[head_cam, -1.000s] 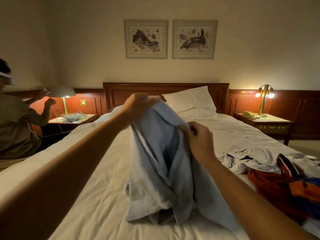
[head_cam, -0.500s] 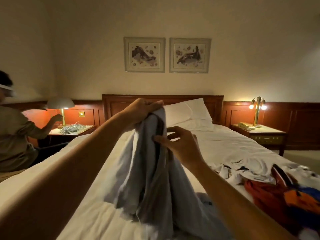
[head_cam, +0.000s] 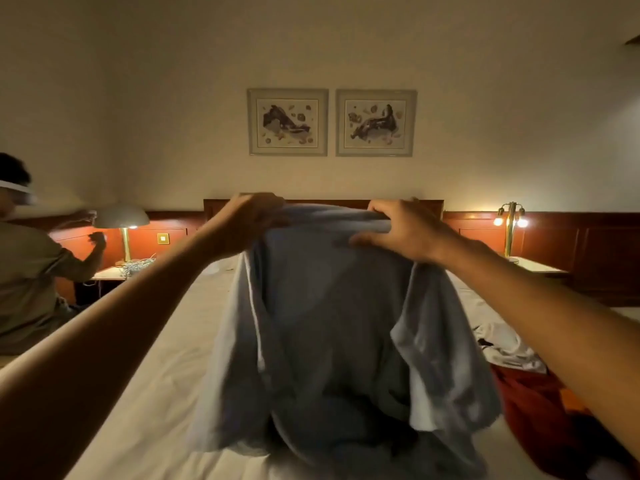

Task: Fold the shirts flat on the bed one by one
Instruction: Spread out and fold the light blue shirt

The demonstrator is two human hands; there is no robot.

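Note:
A light blue shirt (head_cam: 329, 323) hangs in the air in front of me, spread wide, its lower part bunched on the white bed (head_cam: 149, 393). My left hand (head_cam: 252, 220) grips the shirt's upper left edge. My right hand (head_cam: 405, 230) grips the upper right edge, fingers curled over the cloth. Both arms reach forward at about headboard height. A white garment (head_cam: 502, 348) and a red and orange one (head_cam: 540, 410) lie crumpled on the bed's right side, partly behind my right forearm.
Another person (head_cam: 27, 271) sits at the left by a nightstand with a lit lamp (head_cam: 121, 220). A second nightstand with a brass lamp (head_cam: 509, 223) stands at the right. The wooden headboard (head_cam: 332, 204) and two framed pictures (head_cam: 332, 123) are ahead.
My hands moved apart and up, spreading the shirt from a hanging bundle into a wide sheet. My right hand now grips the top edge. My view tilted upward.

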